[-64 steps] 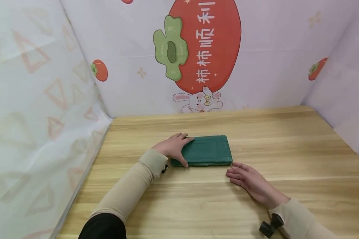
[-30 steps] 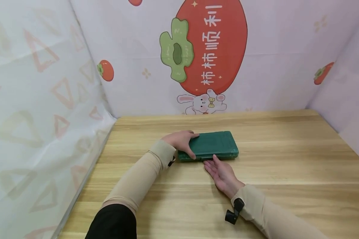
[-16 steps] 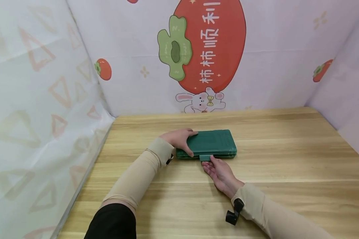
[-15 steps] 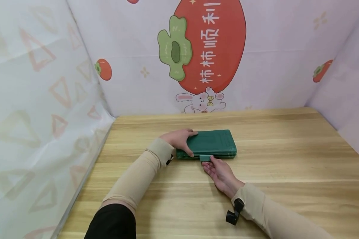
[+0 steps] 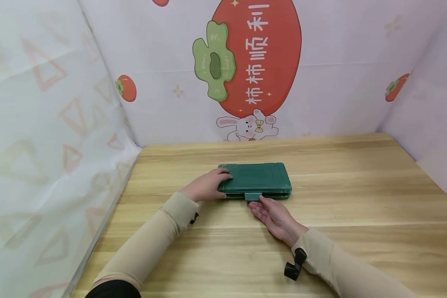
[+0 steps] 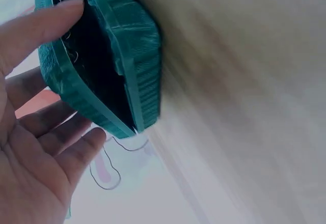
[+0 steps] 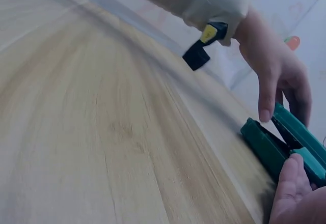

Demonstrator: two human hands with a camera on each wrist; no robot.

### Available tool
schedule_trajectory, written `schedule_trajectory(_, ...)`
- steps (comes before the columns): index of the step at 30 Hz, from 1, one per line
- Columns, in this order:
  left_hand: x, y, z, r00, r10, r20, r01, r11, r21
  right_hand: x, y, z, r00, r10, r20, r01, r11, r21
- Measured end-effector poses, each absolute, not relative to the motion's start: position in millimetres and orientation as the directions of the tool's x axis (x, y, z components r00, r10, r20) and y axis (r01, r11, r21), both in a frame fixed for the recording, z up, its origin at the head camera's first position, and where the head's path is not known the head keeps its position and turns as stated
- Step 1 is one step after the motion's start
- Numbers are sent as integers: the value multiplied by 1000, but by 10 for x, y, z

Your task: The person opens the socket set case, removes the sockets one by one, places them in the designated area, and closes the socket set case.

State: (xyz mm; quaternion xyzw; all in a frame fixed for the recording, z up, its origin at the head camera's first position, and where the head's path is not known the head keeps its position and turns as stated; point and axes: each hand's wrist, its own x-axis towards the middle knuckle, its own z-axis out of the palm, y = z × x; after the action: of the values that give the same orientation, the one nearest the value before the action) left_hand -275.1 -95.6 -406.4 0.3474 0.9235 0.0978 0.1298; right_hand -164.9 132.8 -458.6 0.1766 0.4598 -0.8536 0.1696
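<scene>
Green case [image 5: 260, 180] at centre stage, lying long side to the person on the wooden table [image 5: 357, 186], nearer the back edge than the front. Far left now: a white cloth wall [image 5: 30, 165] printed with faded triangles, meeting the table's edge. Moving rightward, the beige left sleeve [image 5: 145, 244], darker at its lower end, leads up to the left hand [image 5: 205, 188], and it's clamped over the case's left end, thumb at the front edge, fingers over the top. What a look from the left wrist: a dark gap between lid [image 6: 84, 98] and base [image 6: 140, 56], the thumb tip across it; the contents are too dark to make out. Mid-front, a lighter green flap [image 5: 253, 196] juts from the case. And just beside it, the right hand [image 5: 277, 219], palm turned up, fingers loosely extended and apart, thumb tip touching the flap! Right again, a black wrist device [image 5: 292, 269] sits at the right sleeve [image 5: 328, 258]. Behind it all, the backdrop [image 5: 339, 103]: a huge red fruit [image 5: 279, 54] with white lettering, a white rabbit [image 5: 248, 126] below it.
</scene>
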Motion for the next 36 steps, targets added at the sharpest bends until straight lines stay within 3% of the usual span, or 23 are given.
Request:
schedule_trajectory(5,-2647,-1093,-4038,-730,676,-99,632,723,278,-1635,1412,-4559,-889,-178,-421,454,-460,-763)
schedule_trajectory(12,-2615,-1085,-4007,-655,754,-48,734,650,196,-1616,1703,-4515,-912,-207,-355,408,-343,-846)
schedule_trajectory(19,-2629,-1083,-3984,-622,783,15,771,609,185,-1657,2298,-4380,-926,-216,-311,365,-292,-884)
schedule_trajectory(26,-2635,-1160,-3993,-629,772,89,768,599,228,-1879,2546,-4387,-960,-144,-241,241,12,-970)
schedule_trajectory(31,-2647,-1169,-4038,-626,760,176,772,573,274,-2020,2483,-4407,-961,-105,-258,225,252,-941)
schedule_trajectory(36,-2670,-1178,-4061,-641,734,226,759,561,332,-2128,2436,-4438,-963,-71,-259,211,398,-893)
